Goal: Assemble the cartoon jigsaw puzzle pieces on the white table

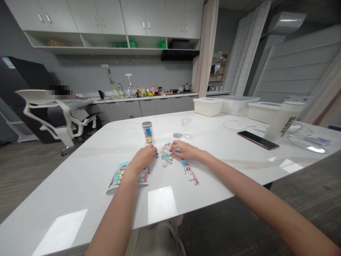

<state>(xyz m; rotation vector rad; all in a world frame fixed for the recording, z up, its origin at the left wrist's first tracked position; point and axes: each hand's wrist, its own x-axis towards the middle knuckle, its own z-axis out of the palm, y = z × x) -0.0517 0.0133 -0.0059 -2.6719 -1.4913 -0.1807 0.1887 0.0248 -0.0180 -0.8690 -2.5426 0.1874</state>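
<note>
A pile of small, colourful jigsaw puzzle pieces [165, 155] lies loose on the white table. To its left is my left hand [145, 157], its fingers curled in and closed on a puzzle piece [157, 155] at the fingertips. My right hand [185, 149] reaches over the pile's right side, fingers bent together around a puzzle piece, mostly hidden. Below it a joined strip of puzzle [189, 172] runs toward the near edge. Partly under my left forearm rests a printed picture sheet [118, 176], its left edge curled up.
Behind the pile stand a printed canister [147, 132] with a silver lid, a clear jar [186, 128] and a loose lid [177, 135]. Farther right are a phone [258, 139], a white tumbler [284, 122], cables and lidded boxes [208, 107]. A person [73, 106] sits at the left.
</note>
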